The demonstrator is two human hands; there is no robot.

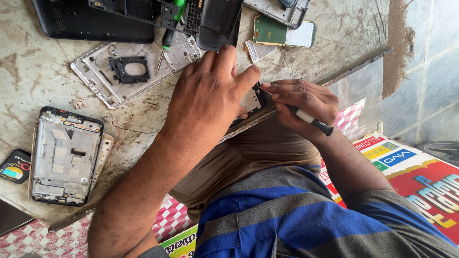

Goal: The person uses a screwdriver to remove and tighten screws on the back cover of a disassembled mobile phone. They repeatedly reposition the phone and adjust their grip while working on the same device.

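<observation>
My left hand (205, 95) lies over an opened phone (253, 100) at the worn table's near edge, pressing it down and hiding most of it. My right hand (306, 102) grips a small white screwdriver with a black cap (311, 119), its tip pointing into the phone's upper corner between my two hands. Only a strip of the phone's inner frame shows.
A silver phone frame (129, 71) with a black bracket lies behind my left hand. A stripped phone chassis (64, 155) sits at the left, a small card (14, 166) beside it. Dark covers (91, 19), a green-handled screwdriver (171, 28) and a green circuit board (270, 31) lie farther back.
</observation>
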